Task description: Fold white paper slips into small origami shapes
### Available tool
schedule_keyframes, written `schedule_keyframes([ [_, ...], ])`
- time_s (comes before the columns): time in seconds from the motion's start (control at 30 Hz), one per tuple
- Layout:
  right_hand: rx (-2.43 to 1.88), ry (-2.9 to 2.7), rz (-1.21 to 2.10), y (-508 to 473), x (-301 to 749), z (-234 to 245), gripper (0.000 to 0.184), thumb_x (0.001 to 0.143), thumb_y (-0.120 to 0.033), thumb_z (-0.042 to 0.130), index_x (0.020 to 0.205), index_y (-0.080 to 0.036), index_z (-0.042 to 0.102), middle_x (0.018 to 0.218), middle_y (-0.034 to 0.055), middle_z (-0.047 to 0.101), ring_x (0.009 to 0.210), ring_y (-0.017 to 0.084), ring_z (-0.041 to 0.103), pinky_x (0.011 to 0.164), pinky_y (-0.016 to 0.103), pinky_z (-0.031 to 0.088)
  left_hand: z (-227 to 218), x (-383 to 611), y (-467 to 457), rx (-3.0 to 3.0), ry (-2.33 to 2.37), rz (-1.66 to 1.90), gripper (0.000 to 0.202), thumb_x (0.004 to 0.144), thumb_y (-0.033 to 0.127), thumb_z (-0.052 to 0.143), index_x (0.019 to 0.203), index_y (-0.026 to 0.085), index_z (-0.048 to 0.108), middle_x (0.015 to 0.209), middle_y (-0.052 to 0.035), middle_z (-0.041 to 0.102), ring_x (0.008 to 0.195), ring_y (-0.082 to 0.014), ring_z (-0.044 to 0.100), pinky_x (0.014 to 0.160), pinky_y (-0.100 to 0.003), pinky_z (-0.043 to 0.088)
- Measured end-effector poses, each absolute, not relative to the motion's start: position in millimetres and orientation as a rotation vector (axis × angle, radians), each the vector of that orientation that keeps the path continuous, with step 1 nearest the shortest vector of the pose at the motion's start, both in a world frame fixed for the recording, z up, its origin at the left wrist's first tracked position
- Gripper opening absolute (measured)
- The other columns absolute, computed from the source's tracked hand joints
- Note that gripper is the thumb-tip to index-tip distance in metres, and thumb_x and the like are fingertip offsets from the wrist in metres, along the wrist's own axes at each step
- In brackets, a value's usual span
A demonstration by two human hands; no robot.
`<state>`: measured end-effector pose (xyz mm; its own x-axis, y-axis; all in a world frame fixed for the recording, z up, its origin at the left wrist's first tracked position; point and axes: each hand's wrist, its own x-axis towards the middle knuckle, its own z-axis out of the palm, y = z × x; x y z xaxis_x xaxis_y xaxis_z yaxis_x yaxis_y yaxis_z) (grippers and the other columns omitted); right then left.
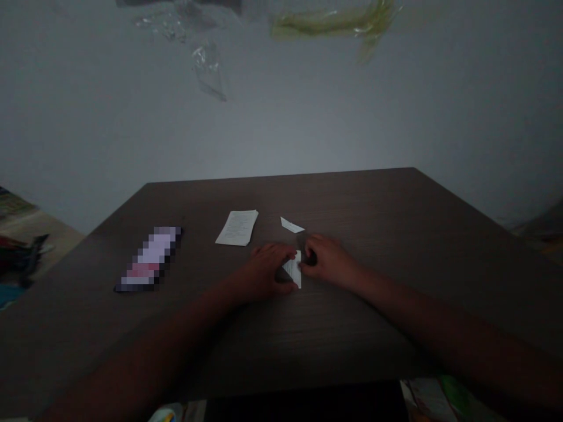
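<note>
A small folded piece of printed paper lies on the table between my two hands. My left hand holds it from the left, with fingertips at its upper edge and the thumb at its lower corner. At its right edge, my right hand has its fingers curled, and the thumb touches the paper. Just beyond the hands sits another narrow folded paper piece. To the left of that rests a stack of small printed sheets.
A phone with a lit, pixelated screen lies on the left of the dark wooden table. Behind the table rises a pale wall with tape and clear plastic stuck on it. Assorted items are on the floor at left.
</note>
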<state>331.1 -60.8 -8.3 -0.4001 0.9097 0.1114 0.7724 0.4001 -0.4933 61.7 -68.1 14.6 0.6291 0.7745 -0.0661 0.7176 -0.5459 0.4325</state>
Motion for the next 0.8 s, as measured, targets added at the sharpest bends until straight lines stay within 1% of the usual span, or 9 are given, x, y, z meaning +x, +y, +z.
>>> schedule_keyframes([
  [0.07, -1.489, -2.243, 0.499, -53.0, 332.3, -12.5, 0.030, 0.100, -0.031, 0.100, 0.095, -0.026, 0.071, 0.104, 0.0048, 0.076, 0.096, 0.025, 0.066, 0.085, 0.039, 0.040, 15.9, 62.6, -68.5, 2.428, 1.188, 0.200, 0.071, 0.097, 0.034, 0.104, 0.163, 0.029, 0.078, 0.176, -0.0154, 0.082, 0.172, -0.0437, 0.073, 0.146, -0.062, 0.057],
  [0.13, -1.532, -2.183, 0.459, -45.9, 333.0, -17.9, 0.027, 0.101, -0.034, 0.098, 0.095, -0.026, 0.073, 0.103, 0.0047, 0.076, 0.092, 0.025, 0.066, 0.084, 0.039, 0.041, 17.5, 63.7, -68.8, 2.427, 1.180, 0.219, 0.065, 0.096, 0.030, 0.103, 0.156, 0.029, 0.078, 0.173, -0.0145, 0.084, 0.170, -0.0430, 0.074, 0.144, -0.060, 0.059],
  [0.23, -1.559, -2.122, 0.397, -37.6, 333.1, -27.8, 0.027, 0.103, -0.035, 0.097, 0.093, -0.027, 0.073, 0.100, 0.0049, 0.077, 0.092, 0.026, 0.068, 0.084, 0.040, 0.045, 19.8, 65.5, -69.2, 2.398, 1.187, 0.216, 0.061, 0.094, 0.028, 0.104, 0.149, 0.029, 0.078, 0.169, -0.0144, 0.085, 0.166, -0.0437, 0.076, 0.142, -0.060, 0.060],
  [0.33, -1.527, -2.087, 0.345, -33.9, 334.0, -35.5, 0.024, 0.106, -0.033, 0.095, 0.096, -0.028, 0.074, 0.102, 0.0047, 0.080, 0.095, 0.027, 0.071, 0.086, 0.040, 0.049, 21.6, 66.1, -70.8, 2.390, 1.190, 0.220, 0.062, 0.093, 0.026, 0.105, 0.148, 0.028, 0.078, 0.169, -0.0155, 0.084, 0.166, -0.0456, 0.076, 0.143, -0.063, 0.058],
  [0.43, -1.427, -2.125, 0.367, -36.0, 337.6, -36.1, 0.010, 0.110, -0.029, 0.092, 0.115, -0.028, 0.083, 0.120, 0.0083, 0.085, 0.113, 0.031, 0.078, 0.099, 0.044, 0.059, 23.8, 64.1, -73.3, 2.429, 1.166, 0.247, 0.059, 0.096, 0.022, 0.101, 0.151, 0.027, 0.079, 0.169, -0.0140, 0.085, 0.165, -0.0449, 0.077, 0.144, -0.062, 0.058],
  [0.53, -1.163, -2.277, 0.436, -42.5, 342.9, -31.4, 0.024, 0.113, -0.026, 0.089, 0.136, -0.027, 0.087, 0.145, 0.0130, 0.086, 0.140, 0.036, 0.078, 0.121, 0.053, 0.062, 25.3, 59.4, -74.2, 2.437, 1.116, 0.240, 0.061, 0.097, 0.019, 0.096, 0.155, 0.029, 0.080, 0.170, -0.0103, 0.086, 0.166, -0.0420, 0.078, 0.146, -0.060, 0.056],
  [0.63, -0.982, -2.408, 0.473, -49.7, 346.6, -26.9, 0.026, 0.113, -0.028, 0.091, 0.139, -0.027, 0.090, 0.149, 0.0143, 0.086, 0.146, 0.038, 0.076, 0.130, 0.059, 0.060, 24.8, 53.7, -72.7, 2.433, 1.064, 0.256, 0.062, 0.101, 0.017, 0.089, 0.160, 0.031, 0.079, 0.172, -0.0080, 0.086, 0.168, -0.0380, 0.077, 0.149, -0.057, 0.055],
  [0.73, -0.994, -2.433, 0.493, -54.4, 346.7, -24.9, 0.025, 0.112, -0.028, 0.094, 0.137, -0.026, 0.092, 0.148, 0.0151, 0.085, 0.146, 0.038, 0.076, 0.131, 0.062, 0.061, 22.9, 49.9, -70.2, 2.435, 1.074, 0.309, 0.058, 0.105, 0.015, 0.079, 0.161, 0.031, 0.079, 0.170, -0.0079, 0.086, 0.165, -0.0350, 0.078, 0.145, -0.051, 0.060],
  [0.8, -1.035, -2.421, 0.508, -56.1, 345.3, -24.0, 0.029, 0.110, -0.027, 0.097, 0.139, -0.026, 0.092, 0.148, 0.0148, 0.085, 0.147, 0.039, 0.075, 0.131, 0.062, 0.061, 21.6, 49.1, -69.2, 2.428, 1.097, 0.337, 0.055, 0.106, 0.016, 0.077, 0.160, 0.029, 0.080, 0.167, -0.0093, 0.085, 0.160, -0.0349, 0.080, 0.142, -0.050, 0.063],
])
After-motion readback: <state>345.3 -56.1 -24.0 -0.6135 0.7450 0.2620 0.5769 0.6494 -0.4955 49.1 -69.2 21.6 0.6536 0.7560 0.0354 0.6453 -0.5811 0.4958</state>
